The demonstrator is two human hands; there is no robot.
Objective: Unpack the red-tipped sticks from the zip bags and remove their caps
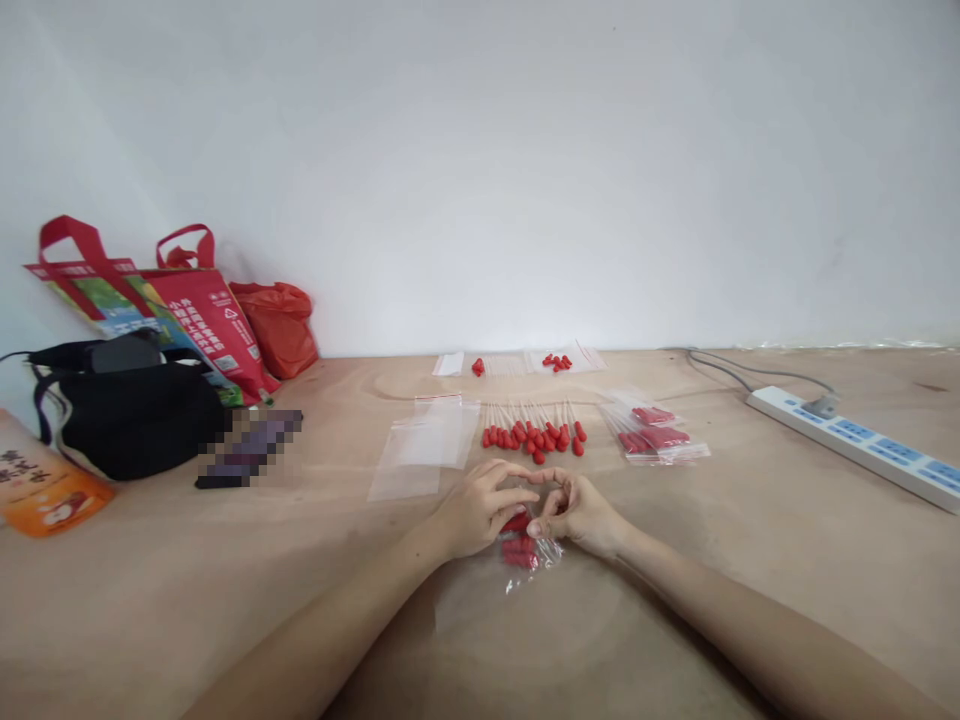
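My left hand (480,505) and my right hand (576,510) meet at the middle of the wooden table (300,580), both pinched on the top of a small clear plastic bag (525,550) that holds red-tipped pieces. The fingertips of both hands touch over the bag's mouth. Just beyond my hands lies a row of loose red-bulbed droppers (534,432) with thin clear stems. Empty clear bags (427,445) lie to the left of that row. Filled bags (654,432) are stacked to its right.
Further back lie more clear bags with a few red pieces (556,361). A white power strip (855,444) with its cable runs along the right. At the left stand red shopping bags (202,310), a black bag (127,415), an orange packet (41,485) and a dark flat object (251,447).
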